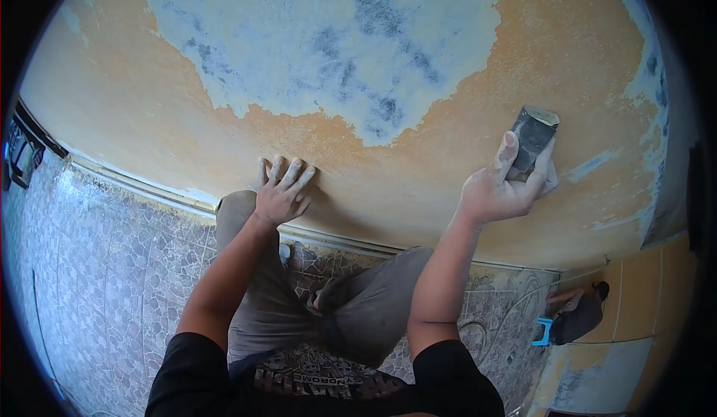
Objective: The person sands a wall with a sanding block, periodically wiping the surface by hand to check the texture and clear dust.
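Observation:
In front of me rises an orange painted wall (pixel 441 163) with a large pale, scraped patch (pixel 299 51) that has dark blotches. My right hand (pixel 511 182), dusty white at the fingers, grips a dark sanding block (pixel 535 135) close to the wall, right of the patch. The thumb lies along one side of the block and the other fingers are curled behind it. My left hand (pixel 284 189) rests against the wall below the patch, its dusty fingers spread and nothing in them.
Patterned stone tiles (pixel 112 260) cover the floor along the wall's base. At the right, another person (pixel 579 316) sits low on a blue stool (pixel 543 332) by an orange wall. A hose (pixel 497 324) curls over the floor. Dark objects (pixel 24 152) stand at the far left.

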The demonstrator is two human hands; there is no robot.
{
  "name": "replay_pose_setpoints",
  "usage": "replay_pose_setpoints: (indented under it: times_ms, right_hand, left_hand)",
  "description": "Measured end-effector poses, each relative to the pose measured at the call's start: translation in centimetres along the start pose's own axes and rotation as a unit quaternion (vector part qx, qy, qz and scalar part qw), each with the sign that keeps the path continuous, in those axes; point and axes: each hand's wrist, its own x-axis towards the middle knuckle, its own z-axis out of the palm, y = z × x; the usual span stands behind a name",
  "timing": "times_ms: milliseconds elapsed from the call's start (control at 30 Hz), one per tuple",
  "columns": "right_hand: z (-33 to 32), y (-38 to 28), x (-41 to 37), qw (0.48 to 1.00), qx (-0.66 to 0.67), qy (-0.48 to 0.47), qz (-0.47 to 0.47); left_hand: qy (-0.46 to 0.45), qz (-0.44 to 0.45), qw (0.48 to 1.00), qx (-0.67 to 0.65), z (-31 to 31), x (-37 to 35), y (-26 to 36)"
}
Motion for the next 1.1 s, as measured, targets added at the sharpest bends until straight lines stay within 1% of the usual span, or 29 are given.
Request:
replay_pose_setpoints:
  times_ms: [67, 100, 133, 167, 200, 233, 300, 333, 367, 433, 467, 533, 567, 600, 667, 700, 767, 800, 833, 867, 900, 933, 967, 1000, 1033, 1067, 1100]
  right_hand:
    - [1.2, 1.8, -3.8, 0.998, -0.014, 0.041, -0.053]
    - [0.3, 3.2, -6.4, 0.982, -0.059, -0.060, -0.170]
    - [-1.5, 4.6, -9.5, 0.940, -0.103, -0.159, -0.283]
    - [-3.1, 5.9, -12.7, 0.911, -0.125, -0.244, -0.307]
    - [-3.6, 5.1, -13.9, 0.875, -0.147, -0.325, -0.328]
    - [-4.0, 5.2, -13.7, 0.876, -0.144, -0.322, -0.329]
    - [-4.8, 5.0, -10.8, 0.914, -0.160, -0.271, -0.257]
    - [-3.8, 4.7, -8.4, 0.963, -0.094, -0.177, -0.178]
    - [-2.6, 2.4, -4.9, 0.985, -0.109, -0.097, -0.093]
    - [-1.6, 0.1, 1.3, 0.999, -0.054, -0.010, -0.003]
    - [-1.3, 0.2, 1.3, 0.999, -0.052, -0.007, -0.008]
    - [-0.1, 1.0, -0.4, 0.995, -0.073, 0.030, -0.057]
    - [-0.7, 2.6, -3.0, 0.976, -0.119, -0.045, -0.177]
    - [-1.9, 4.6, -6.3, 0.935, -0.163, -0.120, -0.293]
    - [-3.7, 6.7, -11.3, 0.881, -0.156, -0.251, -0.369]
    - [-4.1, 6.5, -11.0, 0.880, -0.158, -0.253, -0.369]
    - [-4.4, 5.5, -9.2, 0.890, -0.165, -0.267, -0.331]
    - [-4.0, 4.3, -6.4, 0.914, -0.180, -0.206, -0.300]
    - [-3.0, 3.7, -4.0, 0.962, -0.142, -0.110, -0.206]
    - [-2.2, 2.2, -1.0, 0.980, -0.146, -0.042, -0.132]
    - [-1.9, 1.2, 1.4, 0.992, -0.116, -0.004, -0.043]
    - [-1.8, 1.2, 1.4, 0.992, -0.116, 0.001, -0.045]
    - [-1.3, 1.3, 0.7, 0.990, -0.121, 0.008, -0.065]
    - [-0.7, 1.6, -0.4, 0.988, -0.127, 0.015, -0.084]
    - [-0.6, 3.4, -3.8, 0.978, -0.113, -0.021, -0.176]
    - [-1.4, 4.3, -7.0, 0.959, -0.122, -0.103, -0.235]
    - [-2.7, 5.1, -9.9, 0.929, -0.131, -0.184, -0.291]
  left_hand:
    - [0.008, 0.004, 1.000, 0.007, -0.1, 0.1, 0.1]
    - [0.014, 0.011, 1.000, 0.013, -0.1, 0.2, 0.0]
    - [0.018, 0.010, 1.000, 0.016, -0.1, 0.4, 0.0]
    - [0.018, 0.012, 0.999, 0.024, -0.1, 0.5, 0.0]
    - [0.017, 0.016, 0.999, 0.032, -0.3, 0.5, 0.1]
    - [-0.015, 0.010, 1.000, 0.016, -0.6, 0.4, 0.1]
    - [-0.017, 0.006, 1.000, 0.020, -0.8, 0.9, -0.3]
    - [-0.032, 0.006, 0.999, 0.012, -0.9, 0.3, 0.1]
    - [-0.011, 0.017, 0.999, 0.034, -0.8, 0.4, 0.1]
    - [-0.007, 0.017, 1.000, 0.023, -0.3, 0.0, 0.1]
    - [0.000, 0.013, 1.000, 0.015, -0.2, 0.1, -0.1]
    - [0.012, 0.015, 1.000, 0.017, -0.3, 0.3, 0.0]
    - [-0.007, 0.010, 1.000, 0.011, -0.5, 0.3, 0.1]
    - [-0.028, 0.006, 1.000, 0.004, -0.8, 0.3, 0.1]
    - [-0.019, 0.008, 1.000, 0.008, -0.9, 0.6, 0.0]
    - [-0.017, 0.012, 1.000, 0.011, -1.0, 0.5, 0.1]
    - [-0.023, 0.006, 1.000, 0.009, -1.1, 0.8, 0.0]
    - [-0.037, -0.001, 0.999, 0.004, -1.2, 0.5, 0.3]
    - [0.004, 0.012, 1.000, 0.027, -0.7, 0.5, 0.2]
    - [0.000, 0.014, 1.000, 0.024, -0.4, 0.2, 0.4]
    - [0.006, 0.013, 1.000, 0.019, -0.3, 0.1, 0.2]
    - [0.013, 0.012, 1.000, 0.016, -0.1, 0.2, -0.1]
    - [-0.005, 0.006, 1.000, 0.011, -0.1, 0.0, -0.1]
    - [-0.002, 0.010, 1.000, 0.013, -0.1, 0.0, -0.1]
    - [-0.006, 0.009, 1.000, 0.012, -0.2, 0.1, -0.1]
    - [-0.010, 0.007, 1.000, 0.012, -0.2, 0.1, -0.2]
    - [-0.014, 0.008, 1.000, 0.010, -0.2, 0.1, -0.2]
